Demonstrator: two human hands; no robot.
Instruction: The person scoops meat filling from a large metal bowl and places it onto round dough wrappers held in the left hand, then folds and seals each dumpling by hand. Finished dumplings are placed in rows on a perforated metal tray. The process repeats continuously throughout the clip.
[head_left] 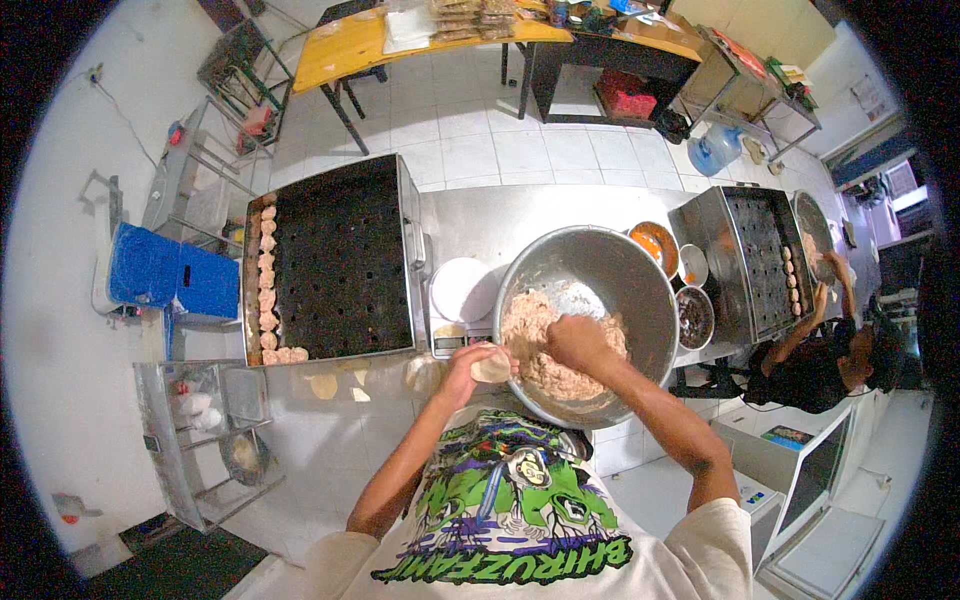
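A thin, pale round dumpling wrapper lies across the fingers of my left hand, which is closed around its edge beside the bowl's left rim. My right hand reaches into a large metal bowl and touches the pinkish minced filling. Its fingers are curled, and whatever they hold is hidden. To the left stands a square metal steamer tray with a dark perforated base. Filled dumplings line its left side and its near left corner.
A white round lid or plate sits between tray and bowl. Small bowls, one with orange contents, stand right of the bowl. Farther right, a co-worker works at another tray. A yellow table stands behind.
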